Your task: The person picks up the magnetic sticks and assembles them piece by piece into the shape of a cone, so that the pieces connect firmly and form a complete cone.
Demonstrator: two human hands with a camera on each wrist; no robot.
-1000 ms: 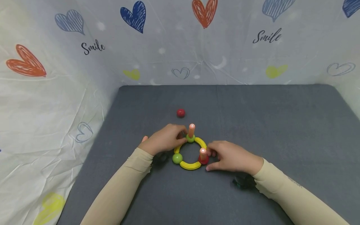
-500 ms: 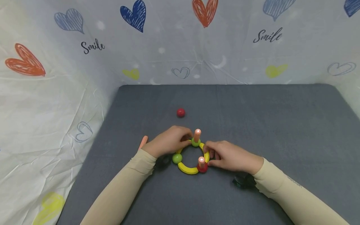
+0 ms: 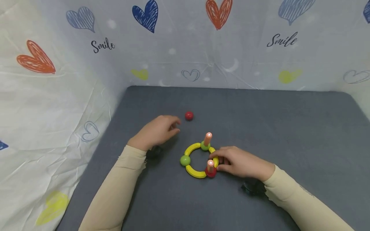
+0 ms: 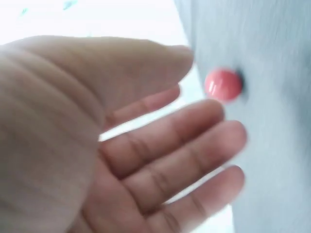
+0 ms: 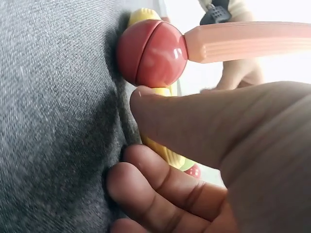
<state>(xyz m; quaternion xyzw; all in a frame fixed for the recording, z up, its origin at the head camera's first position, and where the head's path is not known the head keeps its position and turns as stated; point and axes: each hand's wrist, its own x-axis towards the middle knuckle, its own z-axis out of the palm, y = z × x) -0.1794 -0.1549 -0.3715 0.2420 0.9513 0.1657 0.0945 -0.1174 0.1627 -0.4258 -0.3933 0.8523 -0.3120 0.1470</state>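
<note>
In the head view, a ring of yellow curved pieces joined by balls lies flat on the table. It has a green ball on the left, another at the back and a red ball at the front right. From the back ball rises an orange stick, and a second orange stick stands in the red ball. My right hand pinches the yellow piece on the ring's right side, thumb beside the red ball. My left hand hovers with nothing in it, fingers towards a loose red ball.
The dark grey table meets a white sheet printed with hearts at the back and left. Dark wrist cameras sit under both wrists, the right camera low over the table.
My left hand has left the back of the ring and moved back and left, near the loose red ball. An orange stick seen beside the left wrist is now hidden. My right hand stays at the ring.
</note>
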